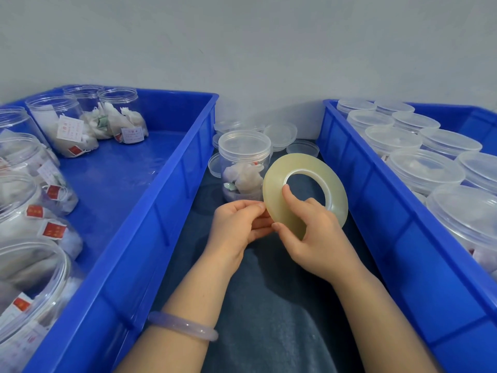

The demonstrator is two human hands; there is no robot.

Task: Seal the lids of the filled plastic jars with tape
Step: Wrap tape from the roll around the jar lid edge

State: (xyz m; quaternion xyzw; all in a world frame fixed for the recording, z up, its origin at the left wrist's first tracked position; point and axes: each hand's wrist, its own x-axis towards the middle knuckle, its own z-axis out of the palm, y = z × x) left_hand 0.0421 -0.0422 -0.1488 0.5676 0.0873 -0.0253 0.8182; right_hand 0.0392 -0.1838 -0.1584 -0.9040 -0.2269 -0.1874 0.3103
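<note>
Fingers (pixel 258 208) pinched the tape roll (pixel 309 164) in front of the jar (pixel 244 157).
Right hand (pixel 317 238) gripped it; the clear end could slip from the left hand (pixel 236 224) and re-stick.

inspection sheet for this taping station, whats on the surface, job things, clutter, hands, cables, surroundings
surface: dark cloth between the left crate and the right crate.
job's things: tape roll held in front of a lidded jar standing on the cloth; open filled jars in the left crate, capped jars in the right crate.
clutter: loose lids behind the lidded jar.
grips: right hand holds the tape roll; left hand pinches its rim.
cables: nothing seen.
surroundings: grey wall; bracelet on the left wrist.
</note>
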